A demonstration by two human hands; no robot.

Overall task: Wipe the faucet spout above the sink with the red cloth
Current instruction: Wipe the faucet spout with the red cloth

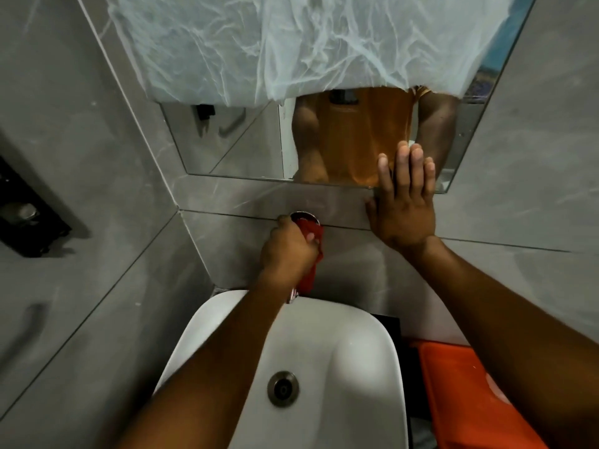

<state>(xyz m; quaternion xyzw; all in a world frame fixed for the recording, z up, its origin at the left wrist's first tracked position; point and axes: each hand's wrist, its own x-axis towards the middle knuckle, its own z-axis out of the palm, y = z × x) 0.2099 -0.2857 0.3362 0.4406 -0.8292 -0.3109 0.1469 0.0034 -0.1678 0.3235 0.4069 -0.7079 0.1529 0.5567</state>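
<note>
A chrome faucet spout [292,297] comes out of the grey wall above the white sink [366,358]. Most of the spout is wrapped in the red cloth [311,254]; only its round wall flange and its tip over the basin show. My left hand [287,251] is closed around the cloth and the spout, near the wall end. My right hand [402,202] lies flat on the wall tile with fingers spread, its fingertips over the mirror's lower edge, to the right of the faucet. It holds nothing.
A mirror [246,147] hangs above the faucet, its upper part draped with a white sheet [275,47]. An orange object [470,393] lies right of the sink. A black fixture [26,215] is on the left wall. The sink drain [283,388] is in the basin.
</note>
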